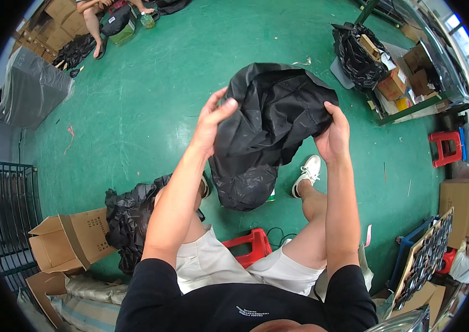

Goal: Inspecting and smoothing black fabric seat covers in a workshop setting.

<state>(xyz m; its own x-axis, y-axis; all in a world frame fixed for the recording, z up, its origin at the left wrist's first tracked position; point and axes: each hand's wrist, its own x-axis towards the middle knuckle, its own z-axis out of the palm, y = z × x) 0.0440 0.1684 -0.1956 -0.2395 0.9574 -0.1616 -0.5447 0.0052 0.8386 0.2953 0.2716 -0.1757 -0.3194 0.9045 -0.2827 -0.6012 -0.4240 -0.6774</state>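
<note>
A large piece of thin black fabric (pixel 273 105), crumpled and slightly glossy, is held up in front of my knees. My left hand (pixel 211 119) grips its left edge, thumb on top. Its right edge is pinched between the thumb and fingers of my right hand (pixel 334 133). The upper rim bulges round between the hands, and the middle sags in folds. Lower down, a rounded black bundle (pixel 245 188) hangs or rests between my feet; I cannot tell whether it belongs to the same fabric. A bit of something green and white shows beside it.
A red stool (pixel 251 247) is between my thighs. Left lie black plastic sheeting (pixel 129 218) and an open cardboard box (pixel 71 238). Far left stands a grey-wrapped block (pixel 35 88); another person's leg (pixel 93 25) is beyond. Right are a cluttered rack (pixel 411 113) and another red stool (pixel 445 148).
</note>
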